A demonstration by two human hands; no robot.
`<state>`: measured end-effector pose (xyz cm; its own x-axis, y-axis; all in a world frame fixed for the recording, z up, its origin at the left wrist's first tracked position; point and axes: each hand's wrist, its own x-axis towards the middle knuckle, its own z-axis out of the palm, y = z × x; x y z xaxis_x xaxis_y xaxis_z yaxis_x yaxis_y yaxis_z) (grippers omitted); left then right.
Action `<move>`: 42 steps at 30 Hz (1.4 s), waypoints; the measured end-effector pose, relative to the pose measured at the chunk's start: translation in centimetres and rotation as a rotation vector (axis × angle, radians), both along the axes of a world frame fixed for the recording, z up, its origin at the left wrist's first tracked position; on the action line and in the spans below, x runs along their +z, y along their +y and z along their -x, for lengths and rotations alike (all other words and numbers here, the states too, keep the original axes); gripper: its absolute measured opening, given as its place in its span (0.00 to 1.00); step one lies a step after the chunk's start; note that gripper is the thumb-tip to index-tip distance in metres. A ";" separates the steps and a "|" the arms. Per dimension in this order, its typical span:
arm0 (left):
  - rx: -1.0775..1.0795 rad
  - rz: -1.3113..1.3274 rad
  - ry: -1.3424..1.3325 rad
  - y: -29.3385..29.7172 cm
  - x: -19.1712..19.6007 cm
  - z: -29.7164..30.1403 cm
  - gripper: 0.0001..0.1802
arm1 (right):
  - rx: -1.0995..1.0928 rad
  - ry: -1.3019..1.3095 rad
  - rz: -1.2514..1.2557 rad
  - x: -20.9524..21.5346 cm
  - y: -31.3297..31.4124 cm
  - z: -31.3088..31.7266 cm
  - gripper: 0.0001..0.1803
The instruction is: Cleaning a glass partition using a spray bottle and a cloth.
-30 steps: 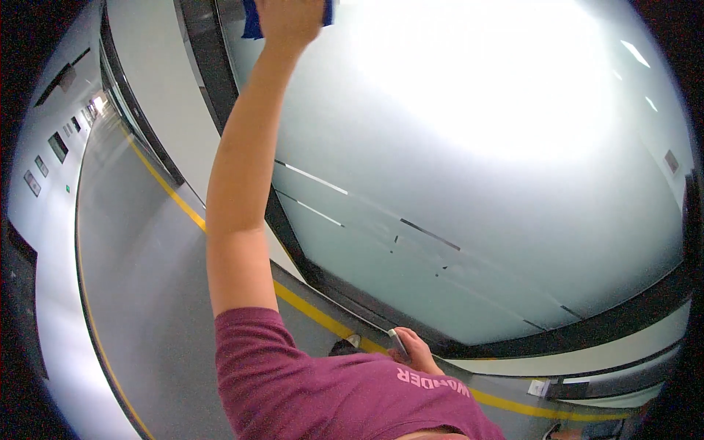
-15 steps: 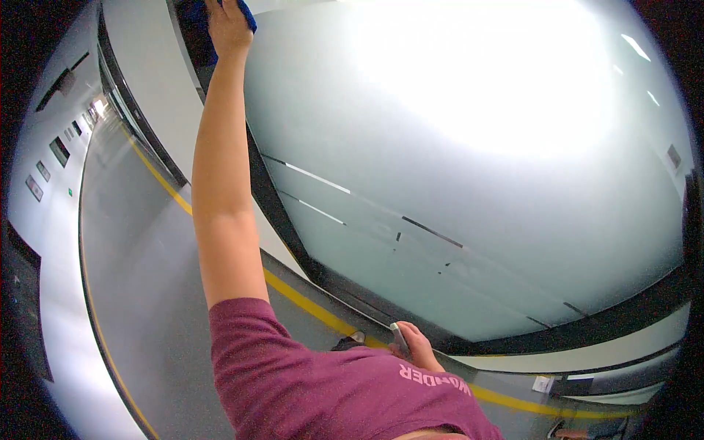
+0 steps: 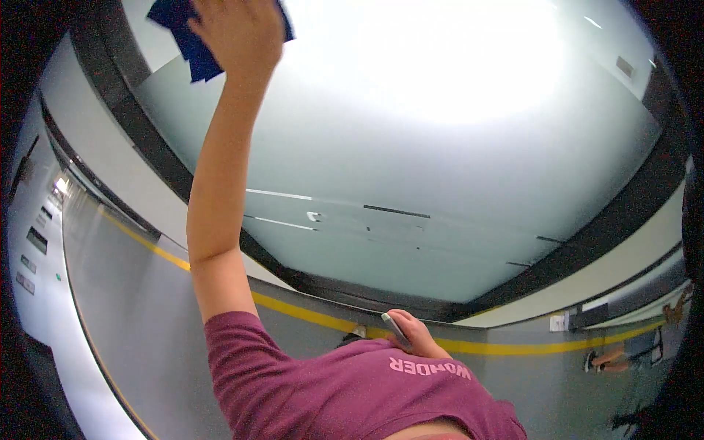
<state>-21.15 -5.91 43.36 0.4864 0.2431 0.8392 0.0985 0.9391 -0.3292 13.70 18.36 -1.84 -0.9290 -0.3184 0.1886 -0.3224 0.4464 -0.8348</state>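
Note:
My left arm reaches up to a large frosted glass panel (image 3: 381, 150) in a dark frame. At its upper left, my left hand (image 3: 246, 40) presses a dark blue cloth (image 3: 207, 67) against the surface, fingers over it; the fingertips run out of the picture's top. Cloth corners stick out on both sides of the hand. Low in front of my body, beside the maroon shirt, my right hand (image 3: 419, 339) is closed round a slim grey object (image 3: 397, 329) with a pale end. Its exact kind is hard to make out.
Below the glass runs a grey floor (image 3: 139, 293) with a yellow line (image 3: 293, 309). A corridor with frames on a white wall (image 3: 44, 315) stretches away at left. At far right, a person's legs (image 3: 612, 359) show beside a white wall socket plate (image 3: 558, 323).
My left hand has slid the blue cloth rightward, from the glass's left edge onto the panel, and more cloth shows. The view has turned somewhat. My right hand keeps its grip on the grey object.

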 end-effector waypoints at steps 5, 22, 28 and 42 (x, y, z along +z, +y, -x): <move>-0.169 -0.032 -0.331 15.0 -0.1 -10.6 0.33 | -0.167 0.018 0.021 0.4 1.9 -3.0 0.28; -0.481 0.451 -0.310 45.4 -5.2 -21.2 0.30 | -0.438 0.046 0.045 -1.6 4.5 -8.7 0.29; -0.506 0.411 -0.195 44.3 -6.8 -20.9 0.26 | -0.467 0.057 0.011 -1.8 4.2 -8.5 0.27; -0.373 0.565 -0.463 21.0 -8.5 -15.6 0.32 | -0.095 -0.024 -0.048 0.9 0.3 -4.2 0.29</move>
<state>-5.54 15.08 34.91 0.2535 0.5801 0.7741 0.6135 0.5223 -0.5923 17.94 18.63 -0.93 -0.9596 -0.2363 0.1528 -0.2568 0.5136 -0.8187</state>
